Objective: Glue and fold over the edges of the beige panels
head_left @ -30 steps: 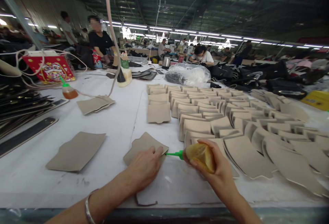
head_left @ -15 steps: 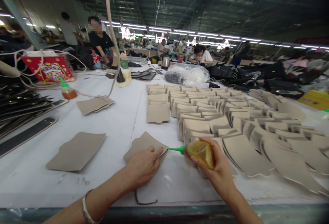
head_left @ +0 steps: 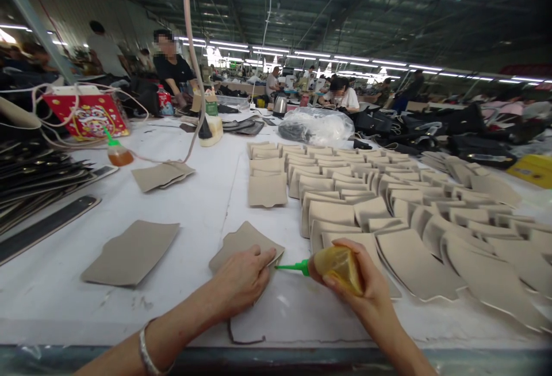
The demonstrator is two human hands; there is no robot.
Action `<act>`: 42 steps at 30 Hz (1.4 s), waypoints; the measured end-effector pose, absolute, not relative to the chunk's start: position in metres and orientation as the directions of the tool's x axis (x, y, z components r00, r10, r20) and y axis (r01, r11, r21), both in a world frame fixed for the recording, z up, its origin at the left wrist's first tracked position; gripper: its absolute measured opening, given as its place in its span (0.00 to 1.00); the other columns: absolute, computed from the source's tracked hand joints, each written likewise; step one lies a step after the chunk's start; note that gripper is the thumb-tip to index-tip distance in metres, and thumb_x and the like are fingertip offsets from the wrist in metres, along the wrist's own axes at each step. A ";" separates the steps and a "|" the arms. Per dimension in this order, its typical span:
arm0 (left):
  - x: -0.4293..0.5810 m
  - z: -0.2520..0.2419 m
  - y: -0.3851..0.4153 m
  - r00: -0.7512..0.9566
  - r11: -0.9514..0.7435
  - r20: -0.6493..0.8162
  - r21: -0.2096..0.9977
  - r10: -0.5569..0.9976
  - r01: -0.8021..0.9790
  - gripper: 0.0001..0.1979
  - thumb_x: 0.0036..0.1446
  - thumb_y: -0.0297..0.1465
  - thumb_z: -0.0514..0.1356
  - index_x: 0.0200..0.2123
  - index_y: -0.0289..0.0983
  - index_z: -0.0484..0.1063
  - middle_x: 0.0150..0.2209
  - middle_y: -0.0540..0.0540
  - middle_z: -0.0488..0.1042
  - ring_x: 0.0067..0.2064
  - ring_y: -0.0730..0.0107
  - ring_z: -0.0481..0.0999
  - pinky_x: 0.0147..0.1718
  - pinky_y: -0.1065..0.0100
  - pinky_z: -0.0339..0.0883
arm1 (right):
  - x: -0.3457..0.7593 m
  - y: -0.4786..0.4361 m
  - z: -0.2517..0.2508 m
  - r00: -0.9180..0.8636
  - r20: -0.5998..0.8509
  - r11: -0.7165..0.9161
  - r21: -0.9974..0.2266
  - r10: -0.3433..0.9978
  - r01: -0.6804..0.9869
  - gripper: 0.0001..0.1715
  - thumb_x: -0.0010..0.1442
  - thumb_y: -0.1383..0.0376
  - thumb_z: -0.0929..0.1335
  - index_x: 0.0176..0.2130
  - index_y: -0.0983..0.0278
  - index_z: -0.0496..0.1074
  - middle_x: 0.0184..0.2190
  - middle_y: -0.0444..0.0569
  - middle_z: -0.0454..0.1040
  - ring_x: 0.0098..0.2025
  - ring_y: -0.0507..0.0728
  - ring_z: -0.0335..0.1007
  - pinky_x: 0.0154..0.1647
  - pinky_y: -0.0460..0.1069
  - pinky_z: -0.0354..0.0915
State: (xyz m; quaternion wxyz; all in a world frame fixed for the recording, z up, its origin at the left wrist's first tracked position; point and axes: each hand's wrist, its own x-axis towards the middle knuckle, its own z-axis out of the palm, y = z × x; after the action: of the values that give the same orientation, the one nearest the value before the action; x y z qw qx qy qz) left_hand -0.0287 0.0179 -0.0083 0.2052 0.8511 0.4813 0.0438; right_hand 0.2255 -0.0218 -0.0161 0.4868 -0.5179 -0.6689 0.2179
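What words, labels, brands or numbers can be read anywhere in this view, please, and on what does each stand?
No text can be read.
The red box: a printed picture, any lettering too blurred.
The green carton: label too small.
The red bottle: label too small.
The squeeze bottle in the right hand: no label shows.

Beige pieces on white table

Bottle [head_left: 338, 265] amber, nozzle green; cut pieces [head_left: 401, 203] beige; table [head_left: 202, 192] white; upper left, box [head_left: 88, 116] red, patterned.
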 end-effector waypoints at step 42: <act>-0.036 -0.007 0.016 0.513 -0.375 -0.144 0.524 0.846 0.765 0.25 0.63 0.37 0.48 0.62 0.40 0.60 0.47 0.43 0.70 0.45 0.57 0.73 0.45 0.58 0.64 | 0.201 -0.059 -0.028 0.047 0.258 0.236 -0.933 0.965 0.272 0.26 0.57 0.57 0.73 0.52 0.56 0.64 0.43 0.43 0.67 0.41 0.57 0.66 0.42 0.46 0.62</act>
State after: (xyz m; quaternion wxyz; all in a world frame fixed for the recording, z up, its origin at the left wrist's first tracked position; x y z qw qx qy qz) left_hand -0.0357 0.0159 -0.0069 0.2734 0.8257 0.4877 0.0746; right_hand 0.2010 -0.0592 -0.0284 0.5078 -0.5152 -0.6003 0.3411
